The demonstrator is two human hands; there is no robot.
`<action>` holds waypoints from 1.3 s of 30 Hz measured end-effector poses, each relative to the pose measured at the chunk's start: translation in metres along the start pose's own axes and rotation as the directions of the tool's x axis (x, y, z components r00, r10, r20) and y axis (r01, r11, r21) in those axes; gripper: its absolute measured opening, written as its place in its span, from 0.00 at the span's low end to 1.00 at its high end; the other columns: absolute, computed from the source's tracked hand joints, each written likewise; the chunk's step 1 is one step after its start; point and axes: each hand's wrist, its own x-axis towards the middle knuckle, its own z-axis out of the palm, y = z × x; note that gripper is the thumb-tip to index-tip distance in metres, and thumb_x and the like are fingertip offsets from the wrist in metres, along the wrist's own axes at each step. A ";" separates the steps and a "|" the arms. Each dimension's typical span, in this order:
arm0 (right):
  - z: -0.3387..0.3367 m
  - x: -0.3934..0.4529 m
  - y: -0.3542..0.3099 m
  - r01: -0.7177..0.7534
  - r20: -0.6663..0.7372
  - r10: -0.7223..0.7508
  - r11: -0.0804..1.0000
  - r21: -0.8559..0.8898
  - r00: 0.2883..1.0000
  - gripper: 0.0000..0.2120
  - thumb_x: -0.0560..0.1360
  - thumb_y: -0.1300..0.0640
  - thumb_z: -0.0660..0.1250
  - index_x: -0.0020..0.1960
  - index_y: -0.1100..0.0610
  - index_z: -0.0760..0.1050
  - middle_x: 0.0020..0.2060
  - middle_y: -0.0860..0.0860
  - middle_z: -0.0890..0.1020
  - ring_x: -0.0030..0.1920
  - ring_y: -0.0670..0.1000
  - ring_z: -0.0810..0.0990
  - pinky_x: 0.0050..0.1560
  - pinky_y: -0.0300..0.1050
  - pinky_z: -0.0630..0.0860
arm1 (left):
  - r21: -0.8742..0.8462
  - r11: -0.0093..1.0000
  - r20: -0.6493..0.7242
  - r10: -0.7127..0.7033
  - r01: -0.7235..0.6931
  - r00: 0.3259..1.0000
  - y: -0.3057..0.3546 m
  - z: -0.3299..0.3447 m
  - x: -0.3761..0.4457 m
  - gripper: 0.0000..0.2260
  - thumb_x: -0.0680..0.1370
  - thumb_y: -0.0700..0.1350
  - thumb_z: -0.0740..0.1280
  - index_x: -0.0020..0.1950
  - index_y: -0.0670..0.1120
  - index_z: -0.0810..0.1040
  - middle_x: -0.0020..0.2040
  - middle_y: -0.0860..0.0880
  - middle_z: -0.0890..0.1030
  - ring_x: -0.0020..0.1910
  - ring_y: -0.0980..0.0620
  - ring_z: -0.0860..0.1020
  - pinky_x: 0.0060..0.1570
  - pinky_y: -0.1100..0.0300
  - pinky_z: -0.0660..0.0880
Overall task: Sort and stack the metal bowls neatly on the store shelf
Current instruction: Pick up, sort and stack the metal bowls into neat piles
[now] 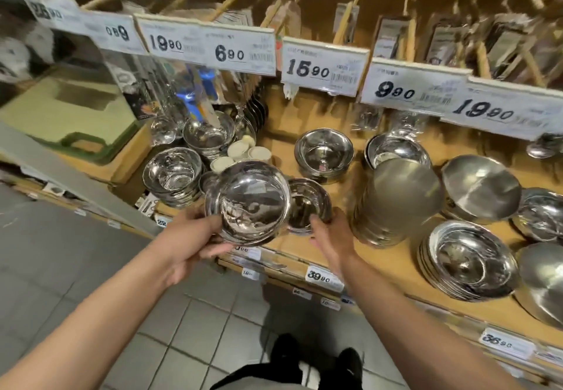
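— Where are our fingers?
— Our left hand grips the big bowl. Thumb and fingers are clamped on its left rim, and we hold it tilted over the front edge of the shelf.
— And the right?
— Our right hand is at the small bowl, which stands on the shelf just beside the big one. The fingertips are loosely bent at its rim, but we cannot tell whether they pinch it.
— The bowls?
— Both are mirror-bright, open side up.

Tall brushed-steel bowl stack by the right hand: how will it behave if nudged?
Probably tips: the tall stack leans, its top bowl tilted toward the camera. Likely heavy, being many nested bowls. Smooth metal on the wooden shelf may slide rather than grip.
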 end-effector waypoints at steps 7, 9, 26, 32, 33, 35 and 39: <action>0.012 0.013 0.011 -0.137 -0.011 0.143 0.966 0.220 0.990 0.21 0.78 0.66 0.69 0.70 0.57 0.74 0.65 0.54 0.80 0.61 0.57 0.81 0.61 0.59 0.81 | -0.037 0.998 -0.030 -0.059 0.058 0.998 -0.011 -0.023 0.001 0.10 0.79 0.30 0.63 0.58 0.38 0.75 0.39 0.46 0.87 0.35 0.50 0.86 0.34 0.58 0.84; 0.009 0.008 0.014 -0.138 -0.025 0.144 0.975 0.176 0.989 0.15 0.78 0.64 0.69 0.64 0.56 0.76 0.62 0.54 0.81 0.60 0.58 0.82 0.61 0.60 0.80 | -0.035 0.997 -0.027 -0.063 0.062 0.998 -0.011 -0.021 0.003 0.10 0.79 0.30 0.63 0.60 0.37 0.74 0.41 0.43 0.85 0.33 0.49 0.85 0.35 0.56 0.84; -0.096 -0.118 0.054 0.005 -0.094 0.012 0.985 0.174 0.995 0.19 0.72 0.65 0.70 0.55 0.43 0.77 0.48 0.47 0.86 0.49 0.49 0.87 0.46 0.49 0.85 | 0.164 0.984 0.052 -0.076 0.066 0.996 -0.019 0.055 0.031 0.03 0.80 0.30 0.63 0.51 0.36 0.74 0.39 0.36 0.82 0.27 0.45 0.84 0.30 0.54 0.82; -0.137 -0.149 0.058 0.029 -0.194 0.027 0.959 0.282 0.981 0.20 0.72 0.66 0.70 0.57 0.45 0.79 0.52 0.55 0.85 0.50 0.54 0.86 0.40 0.45 0.83 | 0.233 0.967 0.124 -0.134 0.102 0.983 -0.044 0.077 0.053 0.05 0.82 0.33 0.61 0.48 0.36 0.75 0.27 0.40 0.83 0.24 0.48 0.82 0.24 0.59 0.80; -0.142 -0.153 0.060 0.029 -0.216 0.038 0.955 0.295 0.976 0.20 0.73 0.66 0.70 0.58 0.46 0.78 0.52 0.56 0.85 0.50 0.54 0.86 0.40 0.45 0.83 | 0.252 0.961 0.135 -0.154 0.116 0.979 -0.047 0.080 0.056 0.05 0.82 0.33 0.61 0.48 0.36 0.75 0.27 0.40 0.82 0.23 0.48 0.82 0.24 0.59 0.80; -0.151 -0.161 0.063 0.025 -0.252 0.070 0.935 0.354 0.965 0.19 0.73 0.68 0.70 0.58 0.48 0.77 0.51 0.56 0.85 0.47 0.52 0.87 0.37 0.42 0.82 | 0.287 0.946 0.169 -0.204 0.150 0.964 -0.053 0.083 0.058 0.05 0.82 0.33 0.60 0.49 0.36 0.74 0.28 0.38 0.82 0.24 0.47 0.82 0.23 0.59 0.80; -0.164 -0.174 0.066 0.019 -0.299 0.129 0.894 0.447 0.946 0.19 0.74 0.71 0.67 0.58 0.52 0.74 0.49 0.56 0.84 0.38 0.47 0.87 0.31 0.39 0.79 | 0.317 0.929 0.245 -0.275 0.191 0.930 -0.062 0.089 0.056 0.09 0.77 0.26 0.56 0.45 0.37 0.70 0.27 0.38 0.80 0.25 0.45 0.82 0.20 0.59 0.78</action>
